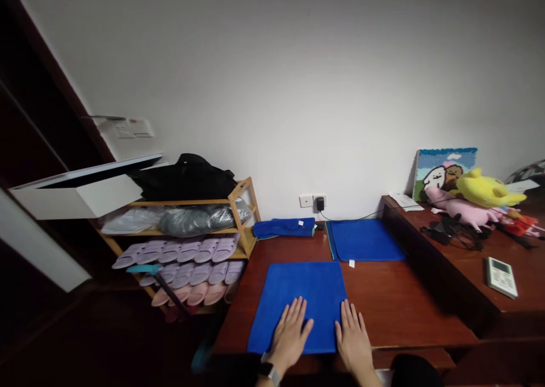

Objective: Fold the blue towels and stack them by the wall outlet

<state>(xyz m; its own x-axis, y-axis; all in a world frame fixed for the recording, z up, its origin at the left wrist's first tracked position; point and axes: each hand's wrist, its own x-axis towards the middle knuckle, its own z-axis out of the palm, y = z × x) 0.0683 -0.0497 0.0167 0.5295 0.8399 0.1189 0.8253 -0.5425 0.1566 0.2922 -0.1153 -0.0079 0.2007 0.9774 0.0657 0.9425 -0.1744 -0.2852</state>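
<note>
A blue cloth point(304, 285) lies spread flat near the front of the brown wooden table point(395, 302). My left hand point(292, 330) rests flat on its lower middle, fingers stretched out, a watch on the wrist. Along the cloth's right edge lies my right hand point(352, 333), palm down with fingers extended, holding nothing. Farther back on the right is another flat stack of blue cloth point(368, 240) with a small white tag beside its front edge. Against the wall at the back left sits a rolled or folded blue cloth point(283, 227).
Left of the table stands a wooden shoe rack point(242, 205) with several slippers point(187, 251), a black bag point(187, 178) and a white box point(76, 197). On the raised right surface are plush toys point(485, 189), cables and a calculator-like device point(501, 277). A charger point(320, 203) is plugged into the wall.
</note>
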